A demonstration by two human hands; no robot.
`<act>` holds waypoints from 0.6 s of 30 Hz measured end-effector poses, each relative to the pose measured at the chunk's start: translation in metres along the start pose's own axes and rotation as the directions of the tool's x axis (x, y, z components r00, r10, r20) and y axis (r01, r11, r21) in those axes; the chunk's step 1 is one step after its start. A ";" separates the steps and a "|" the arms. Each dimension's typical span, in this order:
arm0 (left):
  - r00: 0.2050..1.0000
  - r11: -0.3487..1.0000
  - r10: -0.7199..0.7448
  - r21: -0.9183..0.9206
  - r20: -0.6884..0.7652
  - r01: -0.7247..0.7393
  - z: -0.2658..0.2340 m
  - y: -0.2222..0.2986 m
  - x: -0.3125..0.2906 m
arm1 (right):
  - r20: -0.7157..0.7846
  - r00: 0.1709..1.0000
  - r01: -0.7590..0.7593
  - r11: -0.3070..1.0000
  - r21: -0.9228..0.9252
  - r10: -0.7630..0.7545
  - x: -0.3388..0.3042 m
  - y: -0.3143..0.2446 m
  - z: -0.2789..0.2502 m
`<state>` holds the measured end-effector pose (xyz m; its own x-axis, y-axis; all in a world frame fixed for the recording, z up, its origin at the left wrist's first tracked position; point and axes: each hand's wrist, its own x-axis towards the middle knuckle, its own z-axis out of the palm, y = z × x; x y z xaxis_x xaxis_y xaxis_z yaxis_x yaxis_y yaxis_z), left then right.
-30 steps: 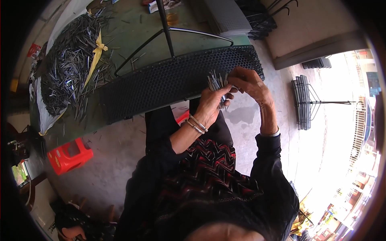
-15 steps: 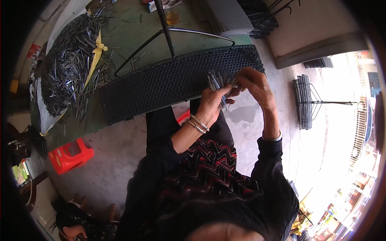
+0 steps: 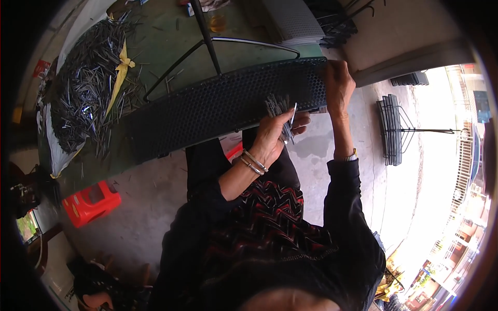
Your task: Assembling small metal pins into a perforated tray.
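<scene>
Bundle of thin grey strips in the left hand, upper ends fanned unevenly, lower ends poking out beneath; one paler strip standing apart at the thumb; black panel long, honeycomb-holed, lying aslant along the near edge of the green table; right end partly covered by the right hand.

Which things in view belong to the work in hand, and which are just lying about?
In the work:
bundle of thin strips, in the left hand
black perforated panel, by the right hand
heap of similar strips, probably

Lying about, apparently:
red plastic stool
cup of amber liquid
</scene>
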<state>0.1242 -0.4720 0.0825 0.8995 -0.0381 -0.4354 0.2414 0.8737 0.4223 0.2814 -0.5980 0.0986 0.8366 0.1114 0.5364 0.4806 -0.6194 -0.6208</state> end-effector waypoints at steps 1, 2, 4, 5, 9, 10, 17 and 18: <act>1.000 1.000 -0.019 0.022 0.004 0.019 -0.001 0.000 0.001 | 0.010 1.000 0.022 1.000 -0.009 -0.022 0.001 0.002 0.003; 0.999 0.998 -0.039 0.044 0.007 0.038 -0.002 0.001 0.001 | 0.012 1.000 0.022 1.000 -0.009 -0.022 0.002 0.003 0.004; 0.998 0.996 -0.067 0.060 0.003 0.066 -0.001 0.002 0.000 | 0.032 0.999 0.019 1.000 -0.001 -0.019 0.002 0.004 0.008; 0.996 0.993 -0.094 0.077 -0.002 0.094 0.000 0.002 -0.001 | 0.034 0.999 0.020 1.000 -0.001 -0.020 0.001 0.005 0.008; 0.995 0.993 -0.094 0.068 0.022 0.093 0.000 0.001 -0.003 | 0.061 0.993 0.103 0.989 -0.103 -0.097 -0.004 0.000 0.009; 0.997 0.996 -0.083 0.038 0.001 0.083 0.000 0.000 -0.002 | 0.080 0.993 0.102 0.988 -0.120 -0.092 -0.004 -0.003 0.008; 0.996 0.997 -0.083 0.002 -0.042 0.083 0.001 -0.001 -0.001 | 0.096 0.975 0.214 0.958 -0.193 -0.199 0.000 -0.005 0.002; 0.996 0.997 -0.083 0.002 -0.042 0.083 0.002 0.000 -0.002 | 0.119 0.976 0.207 0.953 -0.222 -0.184 -0.003 -0.008 0.001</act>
<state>0.1229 -0.4731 0.0852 0.8603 -0.0899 -0.5017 0.3157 0.8668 0.3859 0.2756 -0.5924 0.1014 0.7594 0.3153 0.5691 0.5724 -0.7397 -0.3539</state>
